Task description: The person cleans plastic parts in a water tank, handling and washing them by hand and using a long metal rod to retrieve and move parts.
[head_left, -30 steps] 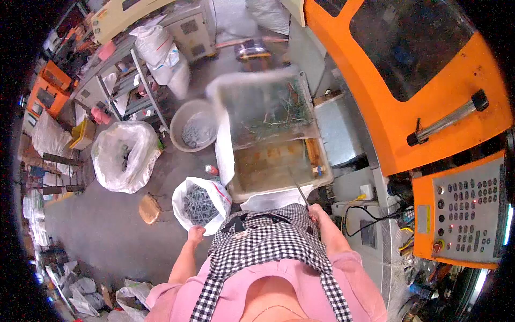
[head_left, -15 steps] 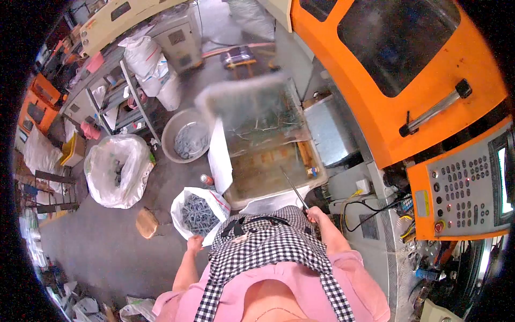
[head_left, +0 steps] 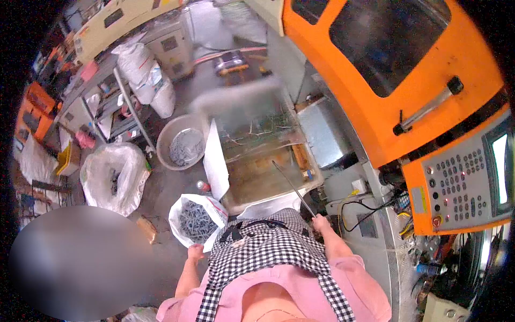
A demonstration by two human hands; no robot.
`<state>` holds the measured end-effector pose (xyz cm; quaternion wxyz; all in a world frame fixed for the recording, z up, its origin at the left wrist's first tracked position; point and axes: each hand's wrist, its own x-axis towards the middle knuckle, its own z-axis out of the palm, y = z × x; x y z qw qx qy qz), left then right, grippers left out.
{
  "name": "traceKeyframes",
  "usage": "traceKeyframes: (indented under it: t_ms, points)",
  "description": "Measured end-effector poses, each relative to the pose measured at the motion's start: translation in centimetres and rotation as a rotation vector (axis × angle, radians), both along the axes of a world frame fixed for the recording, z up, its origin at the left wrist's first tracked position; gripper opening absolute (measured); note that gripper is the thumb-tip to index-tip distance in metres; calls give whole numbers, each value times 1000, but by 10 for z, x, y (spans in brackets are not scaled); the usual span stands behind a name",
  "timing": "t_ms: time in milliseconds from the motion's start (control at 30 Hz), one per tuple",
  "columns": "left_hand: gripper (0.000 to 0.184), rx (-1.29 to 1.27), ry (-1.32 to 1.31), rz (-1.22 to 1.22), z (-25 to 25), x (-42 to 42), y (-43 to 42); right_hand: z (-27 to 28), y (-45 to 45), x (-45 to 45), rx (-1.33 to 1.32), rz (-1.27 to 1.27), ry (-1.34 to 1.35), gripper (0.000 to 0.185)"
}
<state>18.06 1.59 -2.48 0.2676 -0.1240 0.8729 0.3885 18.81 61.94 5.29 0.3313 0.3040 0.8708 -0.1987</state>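
Note:
My right hand (head_left: 320,223) is closed around one end of a long thin rod (head_left: 294,188), which reaches up and left over the large tub (head_left: 257,203). Murky water and thin green strands (head_left: 263,127) show inside the tub. My left hand (head_left: 196,251) is closed at the lower rim of a white sack (head_left: 176,219); whether its fingers grip the rim is too small to tell. Grey plastic pieces (head_left: 197,221) fill the sack. White sheets (head_left: 214,161) lie over the tub's left and near edges.
A round basin (head_left: 162,147) with grey pieces, a lined bag (head_left: 96,177) and a red can (head_left: 203,185) stand left of the tub. An orange machine (head_left: 370,123) with a control panel (head_left: 461,182) is on the right. A blurred patch covers the lower left.
The rod now extends farther up and left over the tub. The view has shifted, with the machine and tub lower-left in the frame. A blurred patch has appeared at lower left.

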Motion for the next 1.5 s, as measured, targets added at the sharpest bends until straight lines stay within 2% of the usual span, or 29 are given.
traceKeyframes:
  t_ms: [33, 100, 167, 233, 300, 367, 433, 500, 533, 600, 667, 700, 867, 1100, 1267, 1367, 1500]
  points:
    - [18, -108, 291, -336, -48, 4, -26, -5, 2, 5, 10, -25, 28, 34]
    - [19, -139, -36, -73, -16, -2, -8, -13, 6, 12, 20, -54, 78, 33]
    - [18, -132, -209, 199, 99, -26, 56, -10, 6, 19, 31, -83, 122, 32]
    - [16, -75, -204, 187, 100, -32, 57, 11, 2, 17, 35, -80, 169, 30]
    - [12, -56, -192, 250, 113, -37, 67, 9, 5, 18, 39, -172, 173, 29]
    - [7, 118, -209, 276, 72, -34, 44, 15, 8, 14, 44, -252, 174, 29]
    - [7, 112, -201, 205, 58, -45, 49, 11, 9, 15, 44, -346, 212, 28]
    - [8, 100, -176, 87, 56, -78, 73, 11, 15, 14, 86, -168, 241, 27]
    - [8, 102, -163, 20, 53, -101, 91, -35, 27, 17, 83, -259, 202, 27]
    - [8, 105, -143, -96, 51, -143, 129, 0, 19, 12, 48, -436, 203, 30]
    - [8, 98, -131, -188, 55, -177, 162, 6, 20, 6, 32, -523, 151, 34]
    - [8, 100, -118, -226, 55, -190, 177, 14, 20, 5, 22, -491, 162, 33]
    - [8, 100, -106, -345, 68, -227, 227, -4, 25, 7, -1, -537, 190, 31]
    - [8, 103, -117, -389, 75, -242, 250, 8, 27, 9, 21, -441, 218, 31]
    - [8, 91, -131, -390, 74, -241, 253, 3, 38, 3, 1, -566, 179, 32]
    - [8, 86, -134, -390, 75, -242, 255, 1, 40, 1, 88, -570, 172, 32]
    - [9, 81, -141, -389, 75, -241, 255, 9, 40, 1, 57, -602, 176, 32]
